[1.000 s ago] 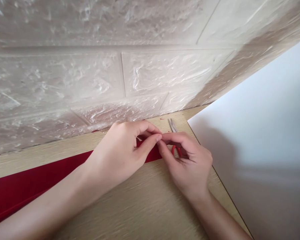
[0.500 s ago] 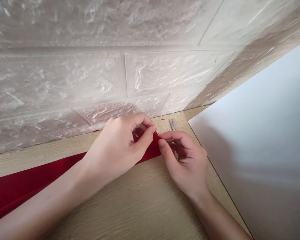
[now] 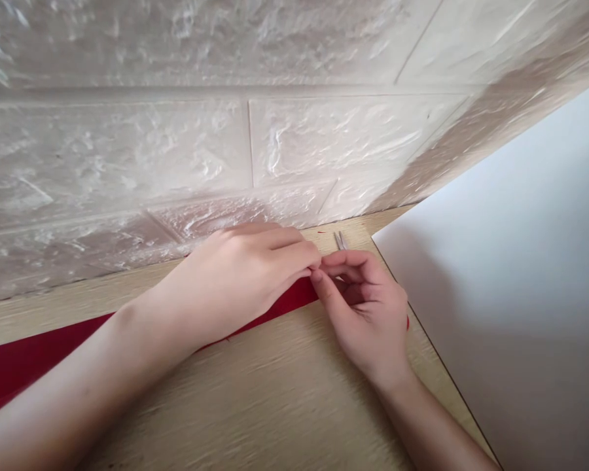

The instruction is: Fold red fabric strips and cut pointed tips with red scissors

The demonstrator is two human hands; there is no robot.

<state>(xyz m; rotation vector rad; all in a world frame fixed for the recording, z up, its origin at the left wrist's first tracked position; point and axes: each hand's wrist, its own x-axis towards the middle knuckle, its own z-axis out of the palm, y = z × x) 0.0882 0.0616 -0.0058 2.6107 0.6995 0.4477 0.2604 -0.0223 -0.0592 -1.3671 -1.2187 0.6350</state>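
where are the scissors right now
In the head view, the scissors lie on the table right of centre, partly hidden by the right hand, with the blades pointing toward the wall.

The strip (image 3: 44,350) is plain deep red, the scissor blades (image 3: 342,241) silver-grey. The tabletop (image 3: 275,386) shows pale yellowish-brown, streaky wood grain. The wall (image 3: 334,134) bears a beige-grey brick pattern, and the panel (image 3: 525,255) is white shading to grey

Left fingers (image 3: 299,257) and right fingers (image 3: 351,260) at red strip (image 3: 294,297)
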